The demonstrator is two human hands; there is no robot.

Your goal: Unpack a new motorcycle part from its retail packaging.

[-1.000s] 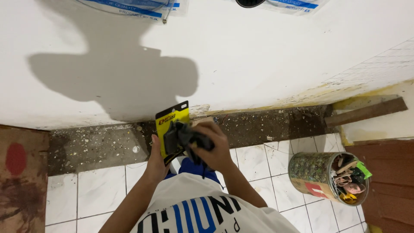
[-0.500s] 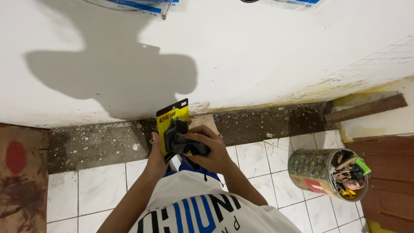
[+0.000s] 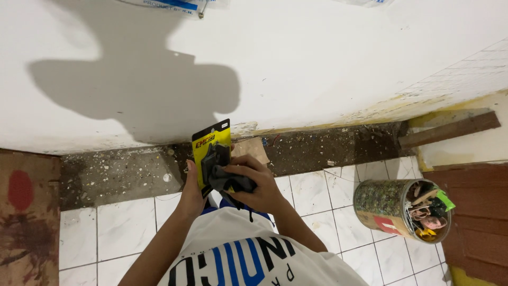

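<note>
White tiled floor (image 3: 121, 233), debris-strewn strip (image 3: 116, 172) (along wall), junk-filled can (image 3: 394, 206)

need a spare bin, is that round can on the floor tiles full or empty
Full. The can lies tipped toward the camera on the tiled floor, and its open mouth shows mixed small items packed up to the rim.

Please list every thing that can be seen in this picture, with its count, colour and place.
packet: one, yellow and black card, held upright above the tiles
dark part: one, black, against the packet's front
tin can: one, mottled green, on the tiles at right, full of small tools
wooden strip: one, brown, at the wall's foot, right
wall: white, shadow on it
floor tiles: white
left hand: holds the packet's edge
right hand: grips the dark part
</note>
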